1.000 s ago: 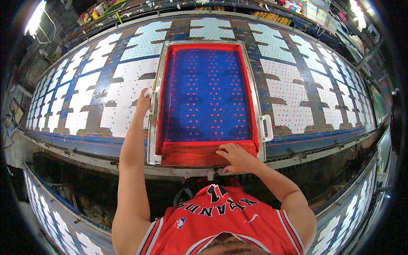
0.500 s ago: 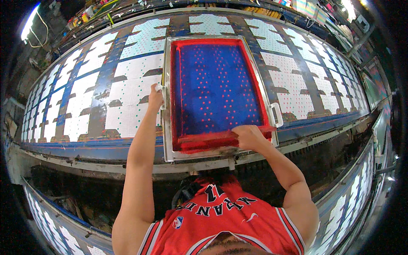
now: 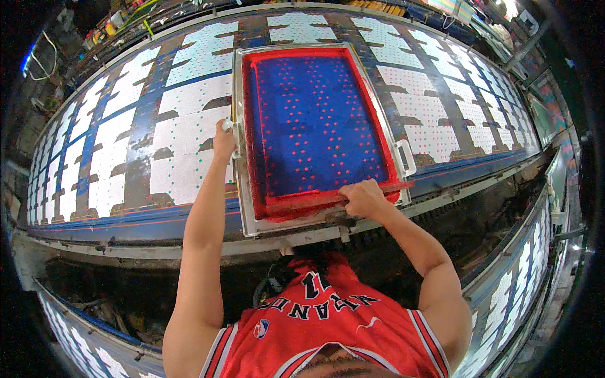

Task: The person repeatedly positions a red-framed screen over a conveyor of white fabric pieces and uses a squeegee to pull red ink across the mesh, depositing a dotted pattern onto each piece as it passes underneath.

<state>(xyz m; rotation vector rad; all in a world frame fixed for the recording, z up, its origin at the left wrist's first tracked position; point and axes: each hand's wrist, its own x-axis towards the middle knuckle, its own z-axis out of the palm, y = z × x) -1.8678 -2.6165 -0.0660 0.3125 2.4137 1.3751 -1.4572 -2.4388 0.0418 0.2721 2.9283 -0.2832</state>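
Observation:
A screen-printing frame (image 3: 241,151) with a blue mesh (image 3: 302,126) lies on the long printing table. Many small pink-red dots show through the mesh, and red ink rims its inner edges. My left hand (image 3: 224,140) is closed around the white handle (image 3: 229,127) on the frame's left side. A red-smeared squeegee (image 3: 302,200) lies across the mesh's near end. My right hand (image 3: 365,200) grips it right of its middle, fingers wrapped over the top edge. On the frame's right side is a second white handle (image 3: 405,157), with no hand on it.
White dotted pieces (image 3: 183,135) lie in rows on the table, green-dotted at left, pink-dotted pieces (image 3: 425,120) at right. A metal rail (image 3: 157,249) runs along the near edge. Another table with white pieces (image 3: 498,302) stands behind me. Bottles and clutter line the far side.
The whole view has shifted slightly, so the scene sits further left. The squeegee stays at the mesh's near end, its angle a little changed. Both hands keep their holds.

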